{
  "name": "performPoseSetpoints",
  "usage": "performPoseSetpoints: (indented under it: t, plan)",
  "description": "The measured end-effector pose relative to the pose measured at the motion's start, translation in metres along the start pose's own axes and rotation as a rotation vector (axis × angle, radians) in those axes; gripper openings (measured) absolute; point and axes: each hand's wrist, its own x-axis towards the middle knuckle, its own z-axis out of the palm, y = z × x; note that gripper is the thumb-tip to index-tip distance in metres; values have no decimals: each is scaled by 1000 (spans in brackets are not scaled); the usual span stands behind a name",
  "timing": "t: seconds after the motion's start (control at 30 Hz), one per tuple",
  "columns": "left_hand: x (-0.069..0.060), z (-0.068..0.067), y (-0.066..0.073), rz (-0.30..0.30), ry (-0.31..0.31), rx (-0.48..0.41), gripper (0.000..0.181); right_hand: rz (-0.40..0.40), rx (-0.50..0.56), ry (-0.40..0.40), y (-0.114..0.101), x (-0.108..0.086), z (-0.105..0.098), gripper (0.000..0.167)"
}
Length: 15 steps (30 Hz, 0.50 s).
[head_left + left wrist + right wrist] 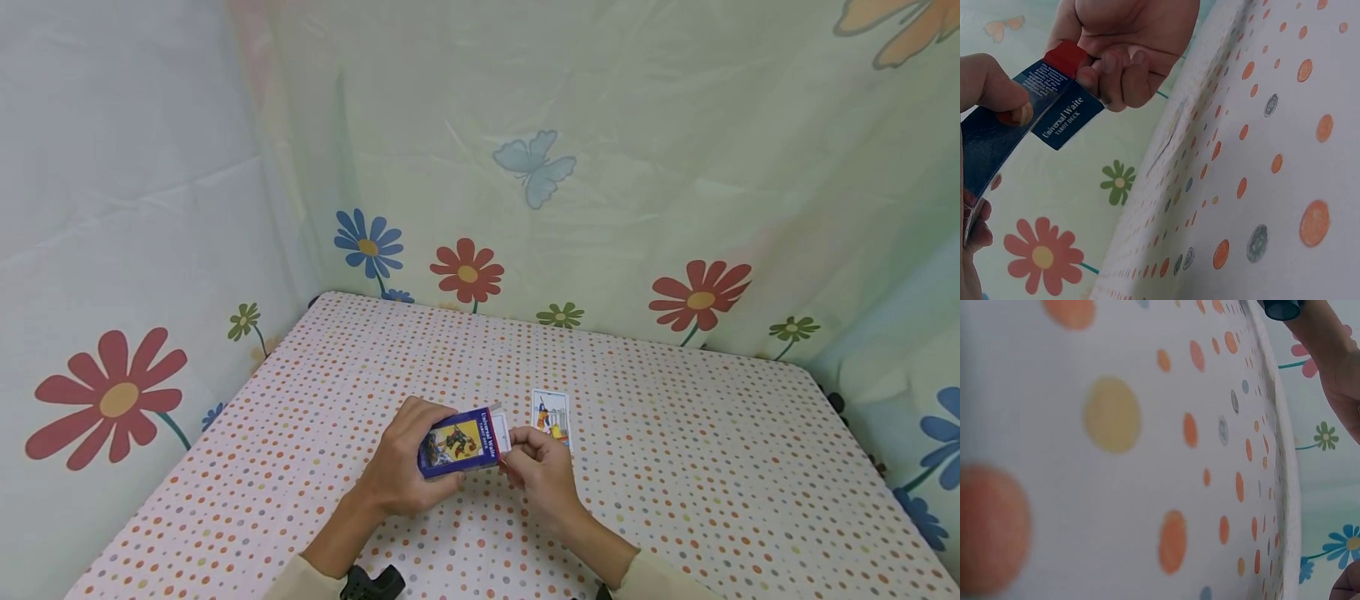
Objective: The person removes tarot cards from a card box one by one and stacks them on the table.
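Note:
My left hand (401, 467) grips a blue tarot deck box (457, 444) with thumb and fingers at opposite edges, above the table. The box's open end points right, and a white card edge (501, 429) shows there. At that end my right hand (543, 479) has curled fingers; in the left wrist view the right hand (1138, 47) pinches the red flap (1065, 57) of the box (991, 144). Just beyond the right hand a picture card (551, 412) lies face up, partly covered by it. The right wrist view does not show the box.
A dotted cloth (675, 467) covers the table. Behind and beside it hang pale curtains (600, 208) with flowers and a butterfly. A black device (371, 583) sits at the left wrist.

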Motion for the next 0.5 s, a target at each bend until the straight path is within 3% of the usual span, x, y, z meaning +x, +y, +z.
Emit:
performPoseSetpoints:
  t: [0.3, 0.5]
  plan:
    - [0, 0, 0, 2, 0, 6, 67, 62, 20, 18, -1, 1, -4, 18]
    - [1, -1, 1, -10, -2, 11, 68, 81, 34, 75, -1, 1, -8, 26]
